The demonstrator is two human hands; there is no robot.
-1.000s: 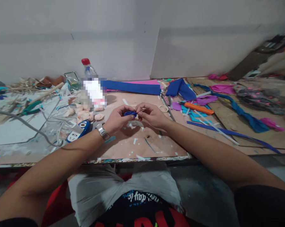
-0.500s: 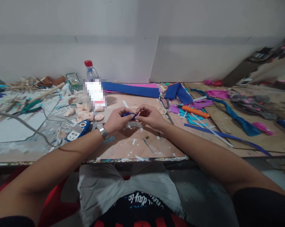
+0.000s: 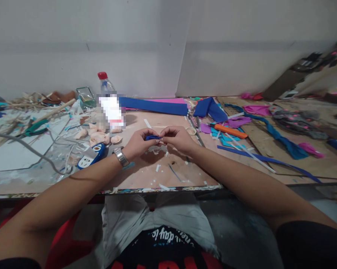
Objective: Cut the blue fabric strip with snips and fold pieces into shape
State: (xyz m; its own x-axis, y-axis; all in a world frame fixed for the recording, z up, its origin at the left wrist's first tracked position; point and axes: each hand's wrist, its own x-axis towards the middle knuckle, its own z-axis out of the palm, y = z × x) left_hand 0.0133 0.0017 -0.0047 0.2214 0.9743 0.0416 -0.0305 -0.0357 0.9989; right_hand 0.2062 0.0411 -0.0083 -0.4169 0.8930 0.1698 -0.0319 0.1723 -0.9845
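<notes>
A small folded piece of dark blue material (image 3: 152, 138), paper or cloth, sits between my hands just above the table. My left hand (image 3: 142, 142) pinches it from the left, thumb on top; a metal watch is on that wrist. From the other side my right hand (image 3: 177, 139) grips its right end with thumb and forefinger, the fingertips of both hands nearly touching. Much of the piece is hidden by the fingers. Behind the hands lies a long flat blue strip (image 3: 154, 106) over a pink one, and a folded blue strip (image 3: 210, 109) is farther right.
An orange utility knife (image 3: 230, 131) lies at right among coloured scraps and a thin blue strip (image 3: 269, 160). At left are a blue-and-white power strip (image 3: 92, 156), peach-coloured crumpled pieces (image 3: 99, 136), green-handled scissors (image 3: 36, 128) and a red-capped bottle (image 3: 105, 83). A grey cable crosses the left side.
The fingers have shifted slightly on the blue piece, and more of it shows beside my left thumb. Both hands stay in nearly the same spot; the camera view has moved a little.
</notes>
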